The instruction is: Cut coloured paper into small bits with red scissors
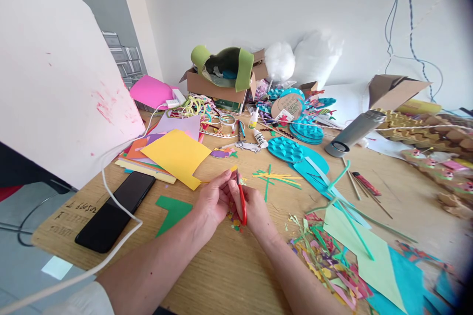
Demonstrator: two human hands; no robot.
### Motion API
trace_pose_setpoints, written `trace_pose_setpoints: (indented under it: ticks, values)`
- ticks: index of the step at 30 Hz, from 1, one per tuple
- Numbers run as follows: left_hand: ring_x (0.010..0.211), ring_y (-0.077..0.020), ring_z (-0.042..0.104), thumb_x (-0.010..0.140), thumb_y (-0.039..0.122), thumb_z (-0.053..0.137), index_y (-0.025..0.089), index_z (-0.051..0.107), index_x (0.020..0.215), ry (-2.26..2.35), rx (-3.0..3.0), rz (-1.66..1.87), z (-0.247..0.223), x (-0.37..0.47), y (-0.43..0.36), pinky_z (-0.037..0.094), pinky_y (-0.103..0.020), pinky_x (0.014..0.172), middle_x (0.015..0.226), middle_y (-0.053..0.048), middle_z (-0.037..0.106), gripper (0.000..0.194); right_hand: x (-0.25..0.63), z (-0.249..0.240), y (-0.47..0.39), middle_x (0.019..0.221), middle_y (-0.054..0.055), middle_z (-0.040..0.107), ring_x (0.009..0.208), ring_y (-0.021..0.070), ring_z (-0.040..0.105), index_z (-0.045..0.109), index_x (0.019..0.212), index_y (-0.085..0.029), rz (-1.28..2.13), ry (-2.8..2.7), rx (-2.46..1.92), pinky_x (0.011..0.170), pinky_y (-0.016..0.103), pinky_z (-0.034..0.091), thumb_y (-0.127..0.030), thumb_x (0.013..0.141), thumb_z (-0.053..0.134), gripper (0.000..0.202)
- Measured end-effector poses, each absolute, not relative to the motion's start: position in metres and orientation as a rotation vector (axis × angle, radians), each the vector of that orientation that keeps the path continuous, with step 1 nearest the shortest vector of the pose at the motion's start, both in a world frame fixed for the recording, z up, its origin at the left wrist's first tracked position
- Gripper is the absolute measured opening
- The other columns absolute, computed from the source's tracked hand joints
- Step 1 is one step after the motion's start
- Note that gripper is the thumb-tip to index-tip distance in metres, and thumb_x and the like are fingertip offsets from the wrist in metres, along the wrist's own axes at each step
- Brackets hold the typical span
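Note:
Over the middle of the wooden table, my right hand (pixel 254 209) grips a pair of scissors (pixel 243 204) with red handles, its blades pointing away from me. Close against it, my left hand (pixel 214 194) is closed with a small piece of yellow paper (pixel 234 169) at its fingertips, right by the blades. Tiny coloured paper clippings (pixel 235 223) lie on the table below my hands. Just beyond them are thin yellow and green paper strips (pixel 283 177). A cut piece of green paper (pixel 173 212) lies left of my left wrist.
A black phone (pixel 116 211) with a white cable (pixel 107 182) across it lies at left, near stacked coloured paper (pixel 177 152). Paper scraps (pixel 332 261) heap at right. Behind are glue bottles (pixel 260 139), blue egg-tray pieces (pixel 285 149), a metal flask (pixel 354 134) and a cardboard box (pixel 218 91).

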State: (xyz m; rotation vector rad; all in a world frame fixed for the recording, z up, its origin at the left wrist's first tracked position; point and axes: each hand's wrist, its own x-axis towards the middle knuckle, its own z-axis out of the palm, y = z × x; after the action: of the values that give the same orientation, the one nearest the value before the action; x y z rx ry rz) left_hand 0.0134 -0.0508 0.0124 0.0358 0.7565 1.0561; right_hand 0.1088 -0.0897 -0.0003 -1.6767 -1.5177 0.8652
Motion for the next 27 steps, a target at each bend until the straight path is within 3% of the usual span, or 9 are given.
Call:
trace_pose_setpoints:
  ticks: [7, 15, 27]
  values:
    - [0.062, -0.0138, 0.065, 0.077, 0.014, 0.065, 0.008, 0.069, 0.074, 0.769, 0.013, 1.002, 0.0148, 0.0177, -0.0574, 0.054, -0.022, 0.062, 0.073, -0.01, 0.07, 0.008, 0.1083, -0.0021, -0.0888, 0.05, 0.003, 0.054, 0.044, 0.0117, 0.045, 0.054, 0.059, -0.015, 0.865, -1.474, -1.66, 0.04, 0.02, 0.028, -0.064, 0.087, 0.039, 0.058]
    - [0.062, -0.0137, 0.065, 0.077, 0.012, 0.065, 0.008, 0.068, 0.07, 0.775, -0.025, 1.006, 0.0179, 0.0208, -0.0601, 0.054, -0.022, 0.061, 0.072, -0.009, 0.069, 0.009, 0.1083, -0.0054, -0.0876, 0.051, 0.001, 0.05, 0.045, 0.0102, 0.039, 0.054, 0.059, -0.015, 0.882, -1.423, -1.641, 0.041, 0.019, 0.026, -0.063, 0.086, 0.043, 0.055]
    - [0.061, -0.0135, 0.065, 0.076, 0.015, 0.066, 0.009, 0.069, 0.072, 0.752, 0.008, 1.001, 0.013, 0.0196, -0.0592, 0.054, -0.022, 0.062, 0.072, -0.009, 0.07, 0.008, 0.1092, -0.0048, -0.0886, 0.05, 0.002, 0.051, 0.044, 0.0109, 0.041, 0.054, 0.06, -0.016, 0.864, -1.436, -1.612, 0.04, 0.02, 0.028, -0.065, 0.086, 0.04, 0.057]
